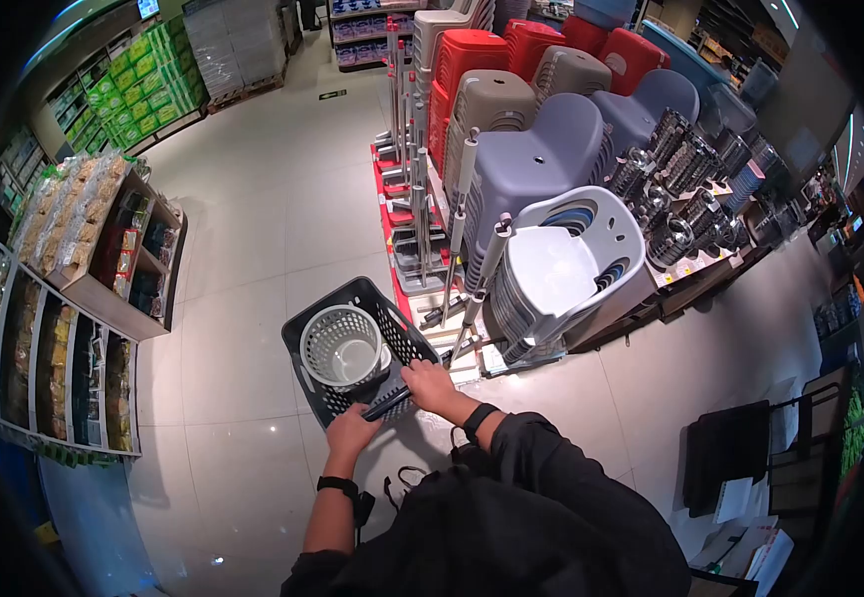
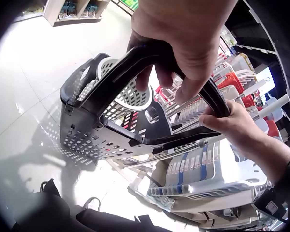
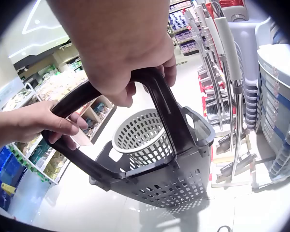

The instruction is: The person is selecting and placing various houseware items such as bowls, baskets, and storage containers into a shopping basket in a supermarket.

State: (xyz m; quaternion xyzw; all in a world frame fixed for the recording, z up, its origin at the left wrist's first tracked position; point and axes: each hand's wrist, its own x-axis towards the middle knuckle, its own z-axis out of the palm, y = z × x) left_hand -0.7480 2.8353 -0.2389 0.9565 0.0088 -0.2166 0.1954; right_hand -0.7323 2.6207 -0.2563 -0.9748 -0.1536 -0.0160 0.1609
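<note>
Left hand [image 1: 352, 430] and right hand [image 1: 430, 386] are gripping the basket handle [image 3: 168, 112]; curled fingers [image 2: 165, 76] are showing only in wrist views, handle running crosswise between them

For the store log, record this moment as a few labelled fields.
left hand: grips the handle
right hand: grips the same handle, beside the left
shopping basket: dark, perforated walls
contents: one white bin, round, slotted, upright
nearby: stacked plastic stools on a display
floor: pale glossy tiles
</note>
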